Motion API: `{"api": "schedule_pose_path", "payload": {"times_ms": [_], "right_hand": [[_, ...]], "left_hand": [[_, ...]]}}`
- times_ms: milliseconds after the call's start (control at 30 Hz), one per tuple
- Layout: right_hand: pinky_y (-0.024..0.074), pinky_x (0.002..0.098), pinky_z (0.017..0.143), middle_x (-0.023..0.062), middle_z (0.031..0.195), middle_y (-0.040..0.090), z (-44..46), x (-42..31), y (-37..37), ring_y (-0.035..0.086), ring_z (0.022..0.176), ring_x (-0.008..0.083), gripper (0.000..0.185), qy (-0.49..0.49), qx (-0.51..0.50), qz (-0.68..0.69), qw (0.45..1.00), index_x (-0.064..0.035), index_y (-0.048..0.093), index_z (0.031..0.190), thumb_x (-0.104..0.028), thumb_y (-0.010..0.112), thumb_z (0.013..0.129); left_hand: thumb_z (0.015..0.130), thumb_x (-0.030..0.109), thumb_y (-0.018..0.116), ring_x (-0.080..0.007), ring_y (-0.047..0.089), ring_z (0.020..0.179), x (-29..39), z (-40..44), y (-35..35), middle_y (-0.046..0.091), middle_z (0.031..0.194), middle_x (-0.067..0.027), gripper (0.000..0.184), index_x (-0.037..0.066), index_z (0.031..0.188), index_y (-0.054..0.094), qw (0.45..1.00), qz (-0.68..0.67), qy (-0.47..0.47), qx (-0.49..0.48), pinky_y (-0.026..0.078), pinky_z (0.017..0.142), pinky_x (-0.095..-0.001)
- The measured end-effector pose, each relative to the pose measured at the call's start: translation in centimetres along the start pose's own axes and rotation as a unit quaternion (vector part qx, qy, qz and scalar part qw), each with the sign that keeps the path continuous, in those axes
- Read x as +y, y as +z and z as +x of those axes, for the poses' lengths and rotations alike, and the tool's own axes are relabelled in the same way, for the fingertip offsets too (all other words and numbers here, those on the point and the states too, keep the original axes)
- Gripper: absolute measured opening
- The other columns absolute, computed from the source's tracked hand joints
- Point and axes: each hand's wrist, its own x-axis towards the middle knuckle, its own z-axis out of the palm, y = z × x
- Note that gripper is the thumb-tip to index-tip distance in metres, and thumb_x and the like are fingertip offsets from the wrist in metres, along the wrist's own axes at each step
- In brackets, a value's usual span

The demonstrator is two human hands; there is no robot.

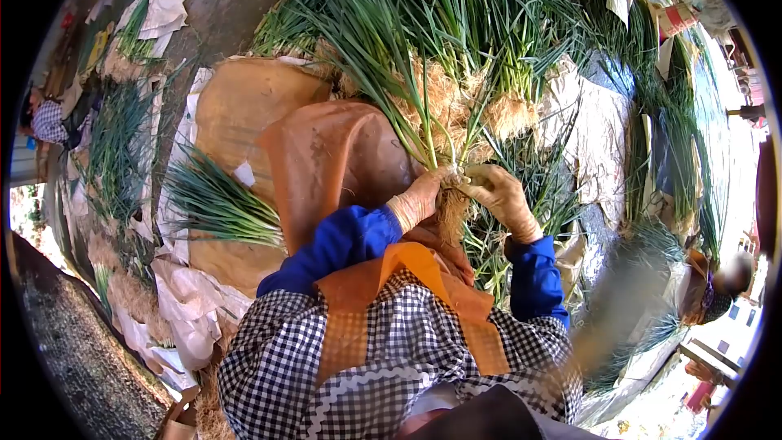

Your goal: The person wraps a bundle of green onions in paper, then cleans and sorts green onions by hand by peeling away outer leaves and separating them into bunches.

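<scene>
My left hand (418, 198) is closed around the white lower stems of a small bunch of green onions (425, 118), above my lap. Its long leaves point away from me, and stringy brown roots (453, 216) hang toward my body. My right hand (503, 197) pinches at the base of the same bunch, thumb and fingers close together. A large heap of green onions (456, 8) with tangled pale roots lies just beyond my hands. An orange-brown apron (330, 155) covers my lap.
On a tan sheet (252, 110) to my left lies a bundle of cleaned green onions (224, 204). Loose leaves (529, 171) lie at my right, near crumpled pale sacking (595, 130). Other people sit at the far left (50, 121) and far right (709, 289) among more onions.
</scene>
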Motion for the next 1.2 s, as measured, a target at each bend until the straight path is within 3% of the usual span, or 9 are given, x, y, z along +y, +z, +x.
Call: {"api": "schedule_pose_path", "payload": {"times_ms": [233, 300, 467, 500, 667, 833, 1067, 1167, 1200], "right_hand": [[0.0489, 0.0329, 0.07, 0.0044, 0.076, 0.06, -3.1, 1.9, -0.5, 0.059, 0.072, 0.021, 0.022, 0.146, -0.217, 0.173, 0.949, -0.0047, 0.06, 0.082, -0.026, 0.064, 0.081], [0.0478, 0.0318, 0.063, 0.0051, 0.075, 0.061, -5.9, 2.6, -3.2, 0.057, 0.067, 0.0152, 0.021, -0.082, -0.196, 0.138, 0.967, -0.0047, 0.063, 0.089, -0.024, 0.062, 0.081], [0.0482, 0.0284, 0.06, -0.0026, 0.064, 0.055, -15.2, 6.1, -7.9, 0.054, 0.057, 0.0112, 0.019, 0.346, -0.105, 0.336, 0.87, -0.0117, 0.066, 0.083, -0.027, 0.055, 0.084], [0.0501, 0.0291, 0.061, 0.0012, 0.074, 0.06, -16.6, 10.4, -6.4, 0.059, 0.067, 0.0147, 0.025, 0.353, -0.231, -0.109, 0.9, -0.0121, 0.064, 0.091, -0.034, 0.056, 0.083], [0.0488, 0.0269, 0.059, 0.0043, 0.074, 0.061, -5.6, 1.3, 0.4, 0.06, 0.066, 0.0194, 0.02, 0.028, 0.147, -0.195, 0.969, -0.0104, 0.063, 0.09, -0.02, 0.069, 0.073], [0.0459, 0.0257, 0.061, 0.0069, 0.076, 0.06, 0.3, 2.1, 2.4, 0.056, 0.068, 0.012, 0.024, 0.063, -0.04, 0.261, 0.962, -0.0021, 0.062, 0.099, -0.02, 0.061, 0.083], [0.0447, 0.0261, 0.054, 0.0029, 0.066, 0.057, -9.7, 2.8, -7.2, 0.051, 0.057, 0.013, 0.028, 0.188, -0.124, 0.246, 0.943, -0.005, 0.063, 0.08, -0.031, 0.054, 0.086], [0.0487, 0.0295, 0.053, 0.0075, 0.077, 0.066, -12.4, 9.6, -6.1, 0.061, 0.062, 0.0146, 0.021, 0.286, -0.152, -0.439, 0.838, -0.0089, 0.066, 0.092, -0.023, 0.067, 0.077], [0.0497, 0.0285, 0.054, 0.0088, 0.081, 0.066, -11.4, 7.9, -4.8, 0.062, 0.061, 0.0153, 0.025, 0.17, 0.034, -0.282, 0.944, -0.0119, 0.065, 0.097, -0.02, 0.068, 0.074]], "left_hand": [[0.088, 0.026, 0.051, -0.0197, 0.059, 0.064, 1.2, -0.9, 1.5, 0.062, 0.074, -0.008, 0.022, 0.006, 0.088, 0.058, 0.968, 0.21, 0.032, 0.134, 0.051, 0.062, -0.0317], [0.086, 0.025, 0.056, -0.0199, 0.059, 0.07, 1.2, 1.0, -0.8, 0.062, 0.078, -0.007, 0.02, 0.004, 0.088, 0.059, 0.998, 0.057, 0.028, 0.019, 0.051, 0.063, -0.0307], [0.084, 0.02, 0.057, -0.0172, 0.06, 0.073, 3.3, -0.2, 0.6, 0.062, 0.085, -0.0058, 0.019, 0.005, 0.096, 0.06, 0.995, 0.074, -0.009, 0.065, 0.052, 0.062, -0.029], [0.084, 0.02, 0.057, -0.0172, 0.06, 0.073, 3.3, -0.2, 0.6, 0.062, 0.085, -0.0058, 0.019, 0.005, 0.096, 0.06, 0.995, 0.075, -0.009, 0.064, 0.052, 0.062, -0.029], [0.085, 0.022, 0.056, -0.0173, 0.06, 0.069, 3.1, 1.2, 1.0, 0.062, 0.079, -0.0066, 0.021, 0.004, 0.096, 0.059, 0.993, 0.103, 0.043, 0.025, 0.051, 0.06, -0.0299], [0.085, 0.022, 0.054, -0.0145, 0.056, 0.072, 3.1, -0.6, 2.6, 0.06, 0.085, -0.0052, 0.021, 0.005, 0.096, 0.059, 0.977, 0.199, 0.051, 0.052, 0.046, 0.072, -0.0267], [0.085, 0.018, 0.054, -0.0138, 0.057, 0.073, 3.8, 2.0, -0.7, 0.061, 0.087, -0.0056, 0.018, 0.004, 0.096, 0.059, 0.993, 0.069, 0.075, 0.055, 0.048, 0.06, -0.0237], [0.085, 0.017, 0.055, -0.0143, 0.057, 0.073, 4.1, 1.8, 1.1, 0.061, 0.09, -0.0052, 0.019, 0.005, 0.098, 0.059, 0.987, 0.118, 0.083, 0.073, 0.048, 0.061, -0.024], [0.084, 0.018, 0.056, -0.0144, 0.057, 0.073, 4.0, 2.6, 1.6, 0.061, 0.09, -0.0049, 0.02, 0.005, 0.1, 0.059, 0.981, 0.143, 0.087, 0.102, 0.048, 0.062, -0.0239]]}}
